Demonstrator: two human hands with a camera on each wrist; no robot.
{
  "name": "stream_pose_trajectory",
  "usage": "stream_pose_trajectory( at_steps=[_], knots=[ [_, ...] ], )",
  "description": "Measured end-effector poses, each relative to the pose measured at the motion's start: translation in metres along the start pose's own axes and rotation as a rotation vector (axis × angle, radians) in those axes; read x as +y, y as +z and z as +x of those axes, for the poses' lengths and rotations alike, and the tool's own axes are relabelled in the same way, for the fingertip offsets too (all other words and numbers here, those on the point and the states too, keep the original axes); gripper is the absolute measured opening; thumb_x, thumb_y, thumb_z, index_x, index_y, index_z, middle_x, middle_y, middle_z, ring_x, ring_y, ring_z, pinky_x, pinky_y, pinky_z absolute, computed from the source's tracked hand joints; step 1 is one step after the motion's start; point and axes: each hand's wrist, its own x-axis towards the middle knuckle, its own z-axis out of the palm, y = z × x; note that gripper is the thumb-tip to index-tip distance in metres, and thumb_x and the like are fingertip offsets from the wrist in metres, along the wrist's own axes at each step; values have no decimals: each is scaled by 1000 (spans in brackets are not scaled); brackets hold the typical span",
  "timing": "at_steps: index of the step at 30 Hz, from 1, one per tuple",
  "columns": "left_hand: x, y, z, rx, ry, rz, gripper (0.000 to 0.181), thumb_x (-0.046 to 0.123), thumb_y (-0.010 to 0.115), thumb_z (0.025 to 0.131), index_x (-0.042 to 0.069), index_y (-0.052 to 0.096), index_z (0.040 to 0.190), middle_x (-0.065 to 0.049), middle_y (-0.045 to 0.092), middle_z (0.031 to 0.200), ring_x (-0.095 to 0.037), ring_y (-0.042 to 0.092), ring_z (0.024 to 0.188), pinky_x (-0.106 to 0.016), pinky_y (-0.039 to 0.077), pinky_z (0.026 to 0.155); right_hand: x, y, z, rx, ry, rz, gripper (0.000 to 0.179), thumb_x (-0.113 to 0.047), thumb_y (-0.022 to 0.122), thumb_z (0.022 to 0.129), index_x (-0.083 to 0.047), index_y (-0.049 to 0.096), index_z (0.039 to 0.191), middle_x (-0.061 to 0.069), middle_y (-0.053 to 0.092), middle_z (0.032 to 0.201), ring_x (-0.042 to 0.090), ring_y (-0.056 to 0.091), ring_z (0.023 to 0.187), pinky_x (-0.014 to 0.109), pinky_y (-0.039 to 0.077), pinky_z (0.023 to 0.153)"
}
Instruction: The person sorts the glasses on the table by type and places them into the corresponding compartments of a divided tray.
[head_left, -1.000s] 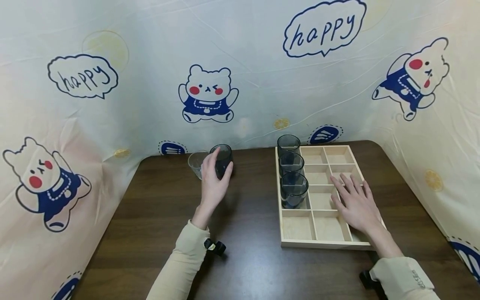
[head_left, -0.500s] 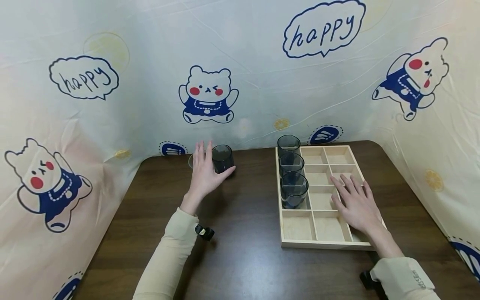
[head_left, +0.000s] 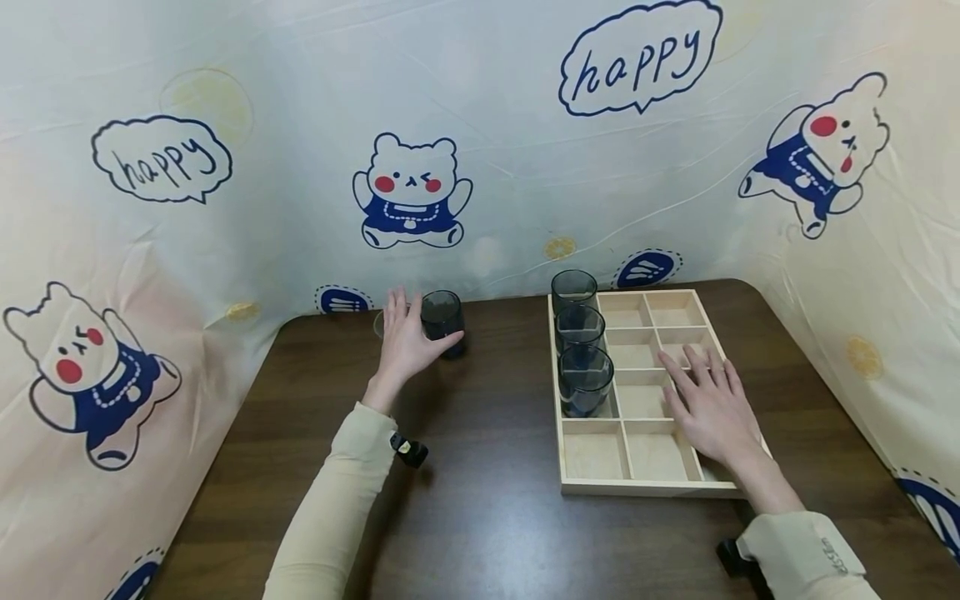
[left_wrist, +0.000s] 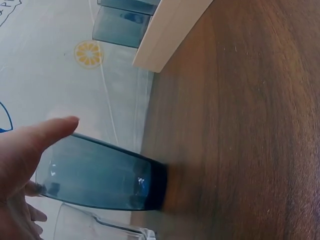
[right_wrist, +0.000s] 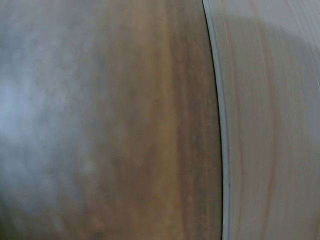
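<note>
A dark blue-grey glass tumbler (head_left: 442, 315) stands upright near the table's back edge. My left hand (head_left: 408, 340) is around its near left side, fingers extended on the left and thumb in front. In the left wrist view, the thumb lies beside the tumbler (left_wrist: 105, 172), with a fingertip seen near its rim; firm contact cannot be made out. A clear glass (left_wrist: 95, 225) stands close by, mostly hidden behind the fingers in the head view. My right hand (head_left: 712, 408) rests, fingers spread, on the right part of a wooden compartment tray (head_left: 652, 487).
Three dark tumblers, the nearest one (head_left: 586, 382) included, stand in the tray's left column, one per compartment. The brown table (head_left: 480, 467) stretches between the hands. A printed cloth (head_left: 495, 167) hangs right behind the table's back edge.
My left hand first drew back to the left, its fingers straightening, then came slightly back around the dark tumbler. The right hand and tray have stayed in place.
</note>
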Motion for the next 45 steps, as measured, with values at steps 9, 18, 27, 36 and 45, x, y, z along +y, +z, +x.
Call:
stream_pose_trajectory(
  at_steps=[9,18,27,36,45],
  knots=[
    [0,3,3,38,-10,-79,97,44,85,95,-1,39,167,-32,19,180,-50,3,172,-68,9,138,-2,1,1,4,84,8,55,-41,46,114,-25,46,166,37,29,173,73,11,160,80,10,129],
    [3,6,4,61,-38,-133,90,37,88,94,-4,45,161,-31,32,176,-49,9,172,-69,16,136,-2,1,0,-4,98,17,55,-42,45,115,-25,46,167,37,29,173,74,10,159,79,9,130],
    [9,13,4,125,-68,-203,90,35,94,88,-4,51,158,-27,45,171,-44,21,171,-69,26,133,-1,0,-1,-12,49,11,56,-39,42,117,-20,41,170,29,27,178,62,16,164,74,10,132],
    [14,26,-2,195,-71,-323,81,28,96,86,4,56,152,-23,67,146,-45,66,133,-65,53,113,-1,1,-2,-12,8,5,58,-35,42,117,-16,37,172,22,29,180,55,19,166,72,12,133],
    [25,30,-3,268,-92,-531,82,25,97,84,6,58,153,-19,68,149,-38,66,136,-59,53,114,-1,0,-2,-16,5,4,58,-36,42,118,-14,38,171,24,32,178,55,21,165,72,12,133]
  ],
)
